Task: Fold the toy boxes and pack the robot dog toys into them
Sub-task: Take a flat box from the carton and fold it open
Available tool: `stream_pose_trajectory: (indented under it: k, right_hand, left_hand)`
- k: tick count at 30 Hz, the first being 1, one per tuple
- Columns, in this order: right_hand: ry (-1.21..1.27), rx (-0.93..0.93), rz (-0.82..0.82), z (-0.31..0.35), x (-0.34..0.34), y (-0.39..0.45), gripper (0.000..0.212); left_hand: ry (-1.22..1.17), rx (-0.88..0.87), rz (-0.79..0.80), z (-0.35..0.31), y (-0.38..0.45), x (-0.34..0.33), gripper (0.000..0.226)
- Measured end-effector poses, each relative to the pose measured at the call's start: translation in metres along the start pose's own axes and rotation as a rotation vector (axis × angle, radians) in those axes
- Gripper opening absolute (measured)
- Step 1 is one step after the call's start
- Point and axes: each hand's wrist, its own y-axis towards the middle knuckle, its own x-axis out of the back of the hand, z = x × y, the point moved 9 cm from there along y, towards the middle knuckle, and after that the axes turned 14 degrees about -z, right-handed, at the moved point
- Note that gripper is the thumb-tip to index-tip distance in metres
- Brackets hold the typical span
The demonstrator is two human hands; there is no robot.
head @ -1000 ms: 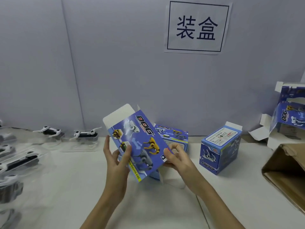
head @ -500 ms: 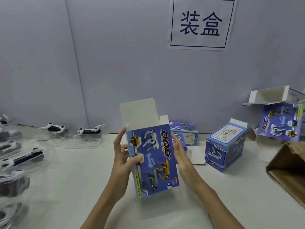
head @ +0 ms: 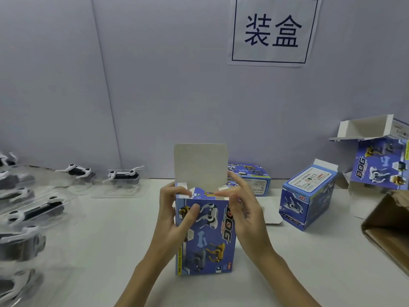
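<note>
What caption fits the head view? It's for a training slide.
Both hands, left hand and right hand, hold an upright blue toy box, folding its side flaps under the raised lid.

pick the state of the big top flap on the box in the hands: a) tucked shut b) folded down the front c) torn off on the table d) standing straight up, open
d: the top flap stands upright above the box, which the left hand and right hand hold at its open upper end.

The toy box (head: 204,235) now stands upright at frame centre, with both hands moved up to its top flaps.
</note>
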Motion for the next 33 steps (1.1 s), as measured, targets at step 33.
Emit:
stream_pose_trajectory:
  k: [33]
  right_hand:
    - [0.056,-0.113,0.116,-0.014,-0.014,0.000,0.038]
  left_hand:
    - [-0.031,-0.006,0.000,-0.006,0.007,0.004,0.030]
